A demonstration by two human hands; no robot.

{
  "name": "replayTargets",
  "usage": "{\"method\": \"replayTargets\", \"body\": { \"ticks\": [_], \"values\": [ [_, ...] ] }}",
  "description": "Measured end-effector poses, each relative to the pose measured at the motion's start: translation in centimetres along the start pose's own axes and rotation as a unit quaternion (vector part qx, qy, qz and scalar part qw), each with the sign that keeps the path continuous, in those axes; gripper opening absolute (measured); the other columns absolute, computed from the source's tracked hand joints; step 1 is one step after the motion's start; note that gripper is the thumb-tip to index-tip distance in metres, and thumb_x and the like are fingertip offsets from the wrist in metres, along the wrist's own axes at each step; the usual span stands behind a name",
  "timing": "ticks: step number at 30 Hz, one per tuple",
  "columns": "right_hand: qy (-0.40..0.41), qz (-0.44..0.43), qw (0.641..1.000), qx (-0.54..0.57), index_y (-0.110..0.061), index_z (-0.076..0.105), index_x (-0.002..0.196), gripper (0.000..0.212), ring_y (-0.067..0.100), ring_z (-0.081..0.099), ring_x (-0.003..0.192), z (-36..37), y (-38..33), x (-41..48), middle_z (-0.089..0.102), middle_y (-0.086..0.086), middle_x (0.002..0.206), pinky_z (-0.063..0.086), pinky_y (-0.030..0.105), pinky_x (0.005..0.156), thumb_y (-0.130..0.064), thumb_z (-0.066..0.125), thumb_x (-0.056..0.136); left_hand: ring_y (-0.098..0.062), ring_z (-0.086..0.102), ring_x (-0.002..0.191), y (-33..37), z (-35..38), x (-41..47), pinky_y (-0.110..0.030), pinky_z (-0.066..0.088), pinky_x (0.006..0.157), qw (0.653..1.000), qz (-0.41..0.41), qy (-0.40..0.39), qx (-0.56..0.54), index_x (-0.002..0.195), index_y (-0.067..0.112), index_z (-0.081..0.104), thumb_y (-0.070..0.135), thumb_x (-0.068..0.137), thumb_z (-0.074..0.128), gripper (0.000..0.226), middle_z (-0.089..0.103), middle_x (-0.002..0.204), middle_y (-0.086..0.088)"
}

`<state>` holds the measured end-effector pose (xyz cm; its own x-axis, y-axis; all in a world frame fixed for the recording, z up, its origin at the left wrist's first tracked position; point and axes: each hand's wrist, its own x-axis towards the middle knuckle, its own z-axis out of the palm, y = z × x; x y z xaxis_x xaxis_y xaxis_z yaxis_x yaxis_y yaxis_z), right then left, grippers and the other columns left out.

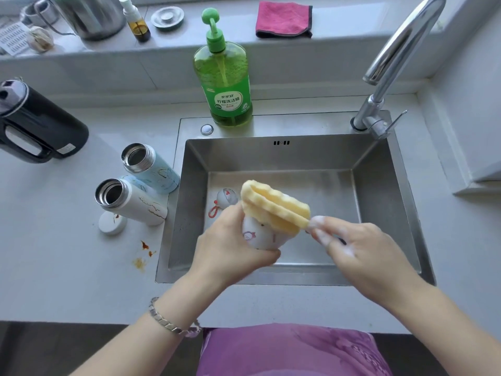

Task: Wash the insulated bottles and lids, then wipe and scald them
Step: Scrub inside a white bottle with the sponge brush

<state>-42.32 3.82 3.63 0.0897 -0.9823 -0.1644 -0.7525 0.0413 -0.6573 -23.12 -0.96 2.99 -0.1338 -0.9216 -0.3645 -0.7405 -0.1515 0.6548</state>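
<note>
Over the steel sink (379,185), my left hand (230,245) grips a white insulated bottle (257,236) with small pink prints. A yellow sponge brush (273,204) lies against the bottle's upper end, and my soapy right hand (360,251) pinches its handle. A grey lid with a red loop (226,199) lies on the sink floor. On the counter to the left stand two open bottles, one light blue (151,168) and one white (130,200), with a white lid (111,223) beside them.
A green dish soap pump bottle (225,80) stands behind the sink, and the faucet (390,63) arches at the right. A black kettle (38,126) sits at far left. A pink cloth (283,20) lies on the ledge. Brown stains (143,253) mark the counter.
</note>
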Motion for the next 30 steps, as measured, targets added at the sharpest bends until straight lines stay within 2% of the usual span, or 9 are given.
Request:
{"method": "replayTargets", "body": {
  "ticks": [3,5,7,9,11,15,21,25,30],
  "values": [
    [-0.019,0.036,0.999,0.004,-0.050,0.050,0.096,0.013,0.010,0.044,0.058,-0.8,0.1,-0.5,0.050,-0.013,0.059,0.031,0.025,0.051,-0.046,0.039,0.090,-0.006,0.054,0.083,-0.5,-0.6,0.4,-0.025,0.040,0.069,0.996,0.033,0.048,0.069,0.106,0.047,0.047,0.038,0.055,0.077,0.060,0.055,0.095,0.019],
    [-0.033,0.059,0.998,0.004,-0.052,0.052,0.089,0.015,0.010,0.046,0.059,-1.3,0.0,0.1,0.053,-0.012,0.058,0.037,0.027,0.056,-0.047,0.037,0.087,-0.010,0.053,0.082,-0.8,-0.4,0.4,-0.024,0.037,0.064,0.980,0.104,0.076,0.153,0.111,0.037,0.050,0.038,0.054,0.076,0.063,0.054,0.094,0.016],
    [-0.037,0.086,0.996,-0.005,-0.050,0.057,0.088,0.020,0.011,0.055,0.073,-1.8,0.4,1.0,0.064,-0.012,0.072,0.044,0.032,0.068,-0.045,0.037,0.088,-0.019,0.058,0.074,-1.4,-0.3,0.5,-0.025,0.039,0.058,0.945,0.199,0.121,0.229,0.111,0.024,0.058,0.035,0.048,0.073,0.066,0.060,0.092,0.009],
    [-0.029,0.100,0.995,-0.004,-0.047,0.060,0.086,0.023,0.019,0.059,0.088,-2.2,0.9,1.3,0.069,-0.006,0.085,0.048,0.035,0.075,-0.043,0.037,0.089,-0.023,0.058,0.071,-1.7,-0.7,0.6,-0.026,0.040,0.057,0.924,0.248,0.164,0.242,0.110,0.016,0.063,0.030,0.046,0.071,0.066,0.064,0.093,0.003],
    [-0.028,0.085,0.996,0.013,-0.047,0.060,0.083,0.023,0.022,0.059,0.082,-2.3,1.0,0.8,0.068,0.000,0.081,0.047,0.037,0.073,-0.044,0.037,0.087,-0.024,0.057,0.071,-1.8,-1.2,0.9,-0.026,0.037,0.060,0.914,0.264,0.186,0.246,0.109,0.014,0.065,0.028,0.047,0.070,0.064,0.065,0.095,0.002],
    [-0.036,0.050,0.998,-0.004,-0.046,0.058,0.082,0.019,0.016,0.046,0.055,-2.9,0.4,-1.2,0.054,-0.005,0.055,0.037,0.022,0.052,-0.043,0.040,0.087,-0.025,0.057,0.071,-2.5,-1.3,1.2,-0.027,0.037,0.059,0.915,0.238,0.163,0.281,0.110,0.017,0.065,0.027,0.043,0.075,0.068,0.065,0.094,0.003],
    [-0.020,0.060,0.995,-0.075,-0.042,0.059,0.090,0.021,0.017,0.044,0.062,-3.3,1.0,-1.0,0.052,-0.006,0.059,0.033,0.024,0.048,-0.043,0.038,0.090,-0.027,0.058,0.071,-2.5,-0.9,1.2,-0.030,0.042,0.058,0.898,0.287,0.155,0.294,0.110,0.014,0.066,0.026,0.047,0.071,0.064,0.065,0.092,0.000],
    [-0.028,0.017,0.997,-0.066,-0.044,0.054,0.091,0.024,0.012,0.042,0.057,-3.5,-0.2,-2.0,0.049,-0.011,0.056,0.037,0.021,0.061,-0.049,0.031,0.089,-0.027,0.059,0.071,-2.7,-1.6,2.0,-0.031,0.043,0.060,0.899,0.274,0.149,0.308,0.111,0.017,0.066,0.027,0.047,0.073,0.065,0.065,0.092,0.001],
    [-0.025,0.057,0.991,-0.119,-0.044,0.057,0.093,0.026,0.015,0.042,0.050,-4.3,-0.1,-1.2,0.049,-0.008,0.053,0.033,0.020,0.046,-0.048,0.033,0.085,-0.025,0.058,0.077,-2.8,-1.6,2.0,-0.032,0.039,0.070,0.862,0.346,0.132,0.346,0.112,0.019,0.062,0.026,0.049,0.069,0.064,0.064,0.095,0.002]
  ]
}}
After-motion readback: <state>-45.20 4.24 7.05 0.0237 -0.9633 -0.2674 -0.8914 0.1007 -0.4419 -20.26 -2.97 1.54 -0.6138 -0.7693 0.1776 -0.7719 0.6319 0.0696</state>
